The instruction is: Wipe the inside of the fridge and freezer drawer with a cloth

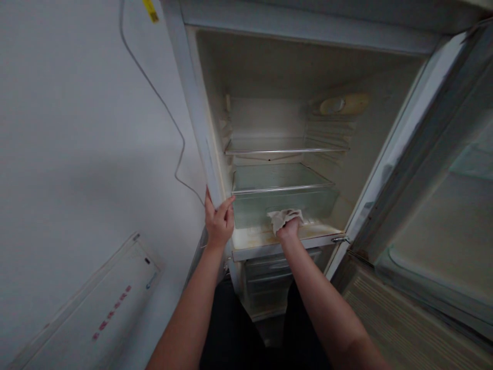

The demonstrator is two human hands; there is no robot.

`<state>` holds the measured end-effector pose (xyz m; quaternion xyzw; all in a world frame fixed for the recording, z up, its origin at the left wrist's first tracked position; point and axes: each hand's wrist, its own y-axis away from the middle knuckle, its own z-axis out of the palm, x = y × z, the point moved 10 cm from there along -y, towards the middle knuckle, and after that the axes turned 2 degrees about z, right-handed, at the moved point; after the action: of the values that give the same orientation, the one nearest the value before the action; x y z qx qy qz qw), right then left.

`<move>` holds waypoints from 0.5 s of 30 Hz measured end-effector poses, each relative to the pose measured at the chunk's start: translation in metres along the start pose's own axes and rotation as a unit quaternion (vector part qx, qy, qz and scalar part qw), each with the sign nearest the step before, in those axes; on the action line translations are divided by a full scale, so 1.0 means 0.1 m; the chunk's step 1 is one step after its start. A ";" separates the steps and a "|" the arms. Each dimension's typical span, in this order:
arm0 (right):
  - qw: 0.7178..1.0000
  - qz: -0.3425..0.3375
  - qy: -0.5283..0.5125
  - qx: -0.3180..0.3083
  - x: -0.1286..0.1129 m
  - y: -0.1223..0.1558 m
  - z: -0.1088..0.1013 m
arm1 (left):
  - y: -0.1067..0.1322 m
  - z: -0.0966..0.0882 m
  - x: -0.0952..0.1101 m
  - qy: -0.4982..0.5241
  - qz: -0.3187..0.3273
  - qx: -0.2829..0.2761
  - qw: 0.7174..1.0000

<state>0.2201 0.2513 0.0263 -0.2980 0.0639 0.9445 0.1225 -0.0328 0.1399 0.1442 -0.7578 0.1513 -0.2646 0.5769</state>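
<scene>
A refrigerator (pixel 200 118) stands open in front of me. My left hand (pixel 219 220) grips its left side edge, with fingers on both sides of that edge, level with the drawer. In my right hand (pixel 289 227) is a crumpled whitish cloth (pixel 280 217), held against or just in front of the clear crisper drawer (pixel 250 210) at the bottom of the compartment. Yellowish-brown stains mark the compartment floor (pixel 250 237) below the drawer. One glass shelf (pixel 277 186) lies right over the drawer, and another shelf (pixel 287 150) sits higher.
The refrigerator door (pixel 439 205) is swung wide to the right. Below are lower drawers (pixel 265 275), close to my knees. A grey cable (pixel 162 100) hangs down the white wall (pixel 77 103) on the left. A pale panel with red lettering (pixel 88 318) is at lower left.
</scene>
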 end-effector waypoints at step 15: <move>0.995 0.061 -0.075 0.005 -0.17 1.08 -0.43 | -0.01 -0.13 0.21 0.167 -0.047 -0.053 0.983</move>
<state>0.2283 0.1361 0.0065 -0.2208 0.0774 0.9697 0.0706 -0.0235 0.1186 0.1528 -0.7389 0.2237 -0.4058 0.4892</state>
